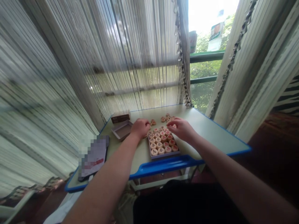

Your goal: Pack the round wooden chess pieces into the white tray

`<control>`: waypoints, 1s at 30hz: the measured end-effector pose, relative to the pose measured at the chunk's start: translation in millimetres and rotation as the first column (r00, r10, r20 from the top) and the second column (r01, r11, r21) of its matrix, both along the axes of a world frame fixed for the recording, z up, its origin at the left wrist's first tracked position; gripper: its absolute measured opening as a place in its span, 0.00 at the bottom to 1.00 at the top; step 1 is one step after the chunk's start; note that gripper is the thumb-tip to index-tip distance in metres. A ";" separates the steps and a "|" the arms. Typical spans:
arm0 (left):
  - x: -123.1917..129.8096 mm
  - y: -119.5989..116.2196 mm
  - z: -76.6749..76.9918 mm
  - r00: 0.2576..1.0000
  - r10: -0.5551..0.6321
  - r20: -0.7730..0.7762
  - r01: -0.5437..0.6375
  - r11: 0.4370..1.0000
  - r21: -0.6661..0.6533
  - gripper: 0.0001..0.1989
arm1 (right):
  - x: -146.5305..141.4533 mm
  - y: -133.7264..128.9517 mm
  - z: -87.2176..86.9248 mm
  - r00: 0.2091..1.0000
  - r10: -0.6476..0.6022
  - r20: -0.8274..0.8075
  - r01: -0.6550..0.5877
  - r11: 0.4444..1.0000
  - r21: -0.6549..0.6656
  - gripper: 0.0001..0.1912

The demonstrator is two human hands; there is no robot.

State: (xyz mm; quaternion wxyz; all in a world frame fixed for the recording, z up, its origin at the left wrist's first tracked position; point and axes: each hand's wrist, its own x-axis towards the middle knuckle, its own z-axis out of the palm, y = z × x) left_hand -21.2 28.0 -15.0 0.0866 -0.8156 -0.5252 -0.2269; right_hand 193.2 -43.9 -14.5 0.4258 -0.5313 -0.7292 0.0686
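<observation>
A shallow box (163,156) near the table's front edge holds rows of round wooden Chinese chess pieces (159,145), marked with black characters on the left and red on the right. My left hand (140,128) is beyond the box's far left corner. Its fingers are curled down among loose pieces, and what they grip is hidden. At the far right corner, my right hand (182,128) is closed, thumb and fingers around a pale Chinese chess piece (174,126). More loose pieces (167,117) lie scattered farther back on the table.
An open, shallow box lid (122,130) lies left of my left hand, with a brown box (120,116) behind it. A tablet-like device (97,160), partly blurred out, lies at the table's left. The table (213,133) has a blue edge; curtains (140,62) hang behind.
</observation>
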 end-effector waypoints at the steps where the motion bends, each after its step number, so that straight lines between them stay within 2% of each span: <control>1: -0.1 0.1 0.1 1.000 -0.001 -0.002 0.001 1.000 0.000 0.11 | 0.7 3.0 -2.7 1.000 0.010 0.006 -0.010 1.000 -0.003 0.08; 5: -0.1 -0.1 0.8 1.000 -0.003 -0.002 0.003 1.000 0.008 0.11 | 5.7 9.0 -15.3 0.996 0.081 0.049 -0.080 0.997 -0.013 0.08; 9: 0.2 -1.1 1.5 1.000 -0.015 -0.008 0.015 1.000 0.016 0.11 | 8.5 9.6 -17.8 0.982 0.139 0.125 -0.131 0.989 -0.073 0.07; 17: 0.3 -1.5 1.5 1.000 -0.012 0.003 0.012 1.000 -0.002 0.11 | 8.3 8.7 -13.5 0.982 0.127 0.137 -0.119 0.991 -0.063 0.07; 30: 1.3 -3.3 3.6 1.000 -0.017 0.018 0.017 1.000 0.002 0.11 | 8.6 10.2 -18.3 0.983 0.076 0.166 -0.077 0.997 0.000 0.06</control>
